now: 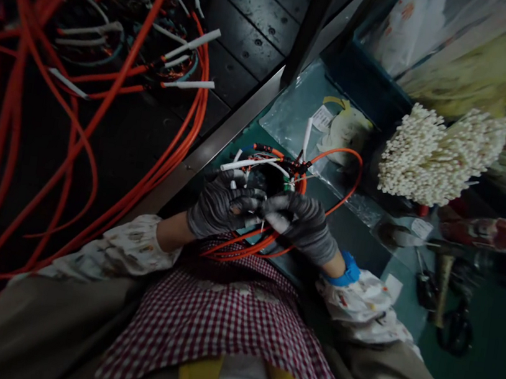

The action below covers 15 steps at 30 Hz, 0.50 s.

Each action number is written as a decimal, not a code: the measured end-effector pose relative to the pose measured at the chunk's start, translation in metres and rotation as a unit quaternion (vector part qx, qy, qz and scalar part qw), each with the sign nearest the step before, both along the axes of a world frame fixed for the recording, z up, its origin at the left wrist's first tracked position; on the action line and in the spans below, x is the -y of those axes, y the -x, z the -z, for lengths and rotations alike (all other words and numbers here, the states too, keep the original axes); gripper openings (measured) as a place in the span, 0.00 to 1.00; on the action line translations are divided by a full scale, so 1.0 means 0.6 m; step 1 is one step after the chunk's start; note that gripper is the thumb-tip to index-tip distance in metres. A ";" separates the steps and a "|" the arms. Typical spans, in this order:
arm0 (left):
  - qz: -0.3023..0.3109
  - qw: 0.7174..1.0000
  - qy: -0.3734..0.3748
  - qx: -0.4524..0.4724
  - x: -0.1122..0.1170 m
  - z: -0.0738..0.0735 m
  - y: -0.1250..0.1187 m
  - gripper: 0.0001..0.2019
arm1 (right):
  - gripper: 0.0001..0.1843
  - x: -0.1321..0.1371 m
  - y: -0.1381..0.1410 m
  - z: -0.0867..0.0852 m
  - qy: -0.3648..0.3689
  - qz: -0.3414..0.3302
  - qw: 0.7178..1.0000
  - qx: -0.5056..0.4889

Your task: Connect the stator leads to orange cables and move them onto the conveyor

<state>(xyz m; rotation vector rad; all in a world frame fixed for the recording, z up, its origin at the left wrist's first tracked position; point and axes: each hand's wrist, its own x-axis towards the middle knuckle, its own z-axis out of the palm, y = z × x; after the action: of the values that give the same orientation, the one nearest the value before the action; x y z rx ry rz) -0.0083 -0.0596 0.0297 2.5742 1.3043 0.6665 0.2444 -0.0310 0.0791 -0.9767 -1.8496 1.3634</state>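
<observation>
In the head view, a coiled wire harness with orange cables, black tape bands and white sleeves lies close in front of my body. My left hand, in a grey striped glove, closes around the near left side of the coil. My right hand, gloved the same way, pinches at its near right side. The fingertips of both hands meet at the coil's near edge, and whatever small part lies between them is hidden. One white sleeve sticks out above my left hand. An orange cable loops out beyond my right hand.
Many orange cables with white-sleeved ends fill the left side. A metal edge runs diagonally beside the bench. At right are a bundle of white-tipped ties, a blue bin, a hammer, scissors and a tape roll.
</observation>
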 end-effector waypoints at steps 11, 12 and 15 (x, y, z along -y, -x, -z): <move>0.017 0.998 0.058 -0.004 0.003 0.006 -0.003 0.09 | 0.18 0.046 0.002 0.032 0.022 -0.077 0.997 0.013; 0.013 0.998 0.054 -0.002 0.003 0.010 -0.004 0.10 | 0.19 0.041 0.012 0.032 -0.001 -0.076 0.997 0.006; -0.006 0.999 0.038 0.002 0.000 0.023 -0.004 0.08 | 0.18 0.016 0.052 0.043 -0.112 0.053 0.992 0.001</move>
<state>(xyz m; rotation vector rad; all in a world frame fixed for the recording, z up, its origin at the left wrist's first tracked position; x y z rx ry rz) -0.0060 -0.0597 0.0161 2.5055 1.3187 0.6117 0.2132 -0.0407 0.0533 -0.9438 -1.8769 1.0661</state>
